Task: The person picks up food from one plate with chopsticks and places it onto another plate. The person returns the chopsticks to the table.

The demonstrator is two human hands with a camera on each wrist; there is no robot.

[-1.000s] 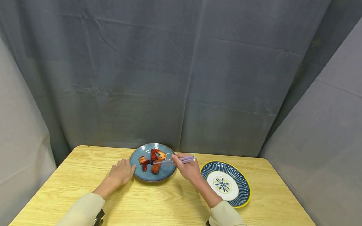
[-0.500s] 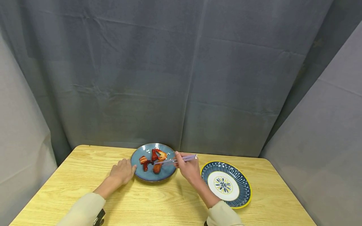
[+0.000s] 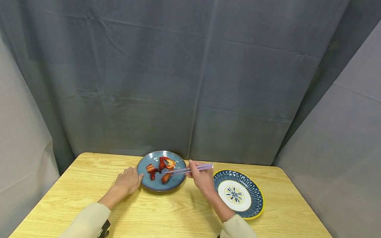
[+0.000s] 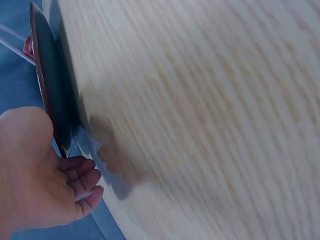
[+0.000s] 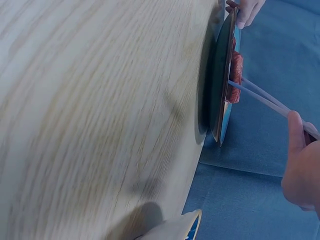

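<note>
A blue plate (image 3: 177, 181) with a dark rim holds several reddish-brown food pieces. My left hand (image 3: 128, 181) grips its left edge; in the left wrist view the thumb lies at the rim and the fingers curl below it. My right hand (image 3: 202, 177) holds a pair of pale purple chopsticks (image 3: 180, 171) over the plate's right side. Their tips are at a brown chunk (image 3: 165, 178) near the front; whether they pinch it I cannot tell. Behind it lie an orange shrimp-like piece (image 3: 170, 162) and a red piece (image 3: 162, 164). Leftward are a striped slice (image 3: 150, 168) and a dark curved piece (image 3: 153, 175).
A patterned plate (image 3: 251, 206) with a yellow rim stands on the wooden table (image 3: 166, 215), right of my right forearm, which partly covers it. A grey curtain (image 3: 148, 99) hangs behind the table's far edge, with pale cloth at both sides.
My right hand has shifted slightly right. The chopstick tips have moved from beside the dark piece to the brown chunk, which is turned a little. The left hand stays at the plate's edge.
</note>
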